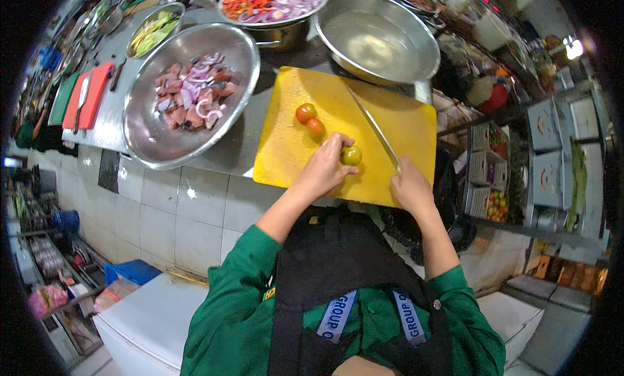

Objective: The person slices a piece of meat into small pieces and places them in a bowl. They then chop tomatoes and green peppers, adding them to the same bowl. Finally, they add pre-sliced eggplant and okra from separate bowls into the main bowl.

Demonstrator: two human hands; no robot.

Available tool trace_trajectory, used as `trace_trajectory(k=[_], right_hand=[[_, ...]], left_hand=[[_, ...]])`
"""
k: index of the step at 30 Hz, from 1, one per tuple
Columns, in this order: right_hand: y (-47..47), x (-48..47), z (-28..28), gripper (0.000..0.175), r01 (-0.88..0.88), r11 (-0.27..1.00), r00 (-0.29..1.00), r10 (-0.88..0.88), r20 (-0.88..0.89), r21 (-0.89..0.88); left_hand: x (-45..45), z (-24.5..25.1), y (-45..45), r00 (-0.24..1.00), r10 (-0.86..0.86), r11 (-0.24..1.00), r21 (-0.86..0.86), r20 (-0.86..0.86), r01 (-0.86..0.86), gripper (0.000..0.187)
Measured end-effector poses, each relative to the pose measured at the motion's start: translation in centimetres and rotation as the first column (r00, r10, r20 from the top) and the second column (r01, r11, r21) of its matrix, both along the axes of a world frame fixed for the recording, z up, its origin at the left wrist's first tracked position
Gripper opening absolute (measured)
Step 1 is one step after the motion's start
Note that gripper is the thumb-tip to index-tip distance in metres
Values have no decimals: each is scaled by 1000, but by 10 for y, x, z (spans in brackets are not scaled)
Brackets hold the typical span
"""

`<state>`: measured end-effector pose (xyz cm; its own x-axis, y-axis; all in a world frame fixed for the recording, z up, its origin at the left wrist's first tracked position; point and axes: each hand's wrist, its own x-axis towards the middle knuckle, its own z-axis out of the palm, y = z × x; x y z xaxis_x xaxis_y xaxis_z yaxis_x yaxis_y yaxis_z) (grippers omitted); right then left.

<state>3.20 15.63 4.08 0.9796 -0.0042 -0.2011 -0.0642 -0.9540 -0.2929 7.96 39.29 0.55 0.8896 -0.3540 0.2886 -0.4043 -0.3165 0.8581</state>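
My left hand [327, 167] curls its fingers around a greenish tomato [351, 155] on a yellow cutting board [292, 156]. Just up and left of that hand lie a red-orange tomato [316, 128] and a red-green tomato [305, 113], side by side. My right hand [412, 186] grips the handle of a kitchen knife [375, 125] at the board's right side. The blade slants up and left over the board, apart from the tomatoes. Left of the board stands a large steel bowl [139, 98] with raw chunks, apparently fish or meat, and sliced red onion [187, 95].
Behind the board are a steel basin [336, 49] of cloudy liquid and a bowl [321, 3] of sliced onion and carrot-like strips. Leafy pieces fill a smaller bowl [131, 47]. A second knife [83, 95] lies on a red board [97, 91] at the left. Vegetable crates [480, 169] stand at the right.
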Motion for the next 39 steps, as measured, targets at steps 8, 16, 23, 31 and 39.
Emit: trace_trajectory(k=[8,16,23,31,39], right_hand=[[-14,-82,33,18,140,990,986,-141,-89,-15],[-18,-100,55,11,23,999,999,-22,28,-33],[16,-33,28,14,78,996,993,-81,-82,-37],[10,-63,24,14,80,994,969,-96,-229,-75],[-8,-95,50,13,26,999,991,-24,-132,18]], left_hand=[[27,-25,-50,981,8,996,82,195,-25,19],[41,-14,-52,978,-92,984,168,190,60,18],[45,-19,-51,985,-142,988,79,100,134,18],[41,-19,-45,993,-59,994,92,98,50,19],[34,-15,-21,915,-364,879,391,176,275,20]])
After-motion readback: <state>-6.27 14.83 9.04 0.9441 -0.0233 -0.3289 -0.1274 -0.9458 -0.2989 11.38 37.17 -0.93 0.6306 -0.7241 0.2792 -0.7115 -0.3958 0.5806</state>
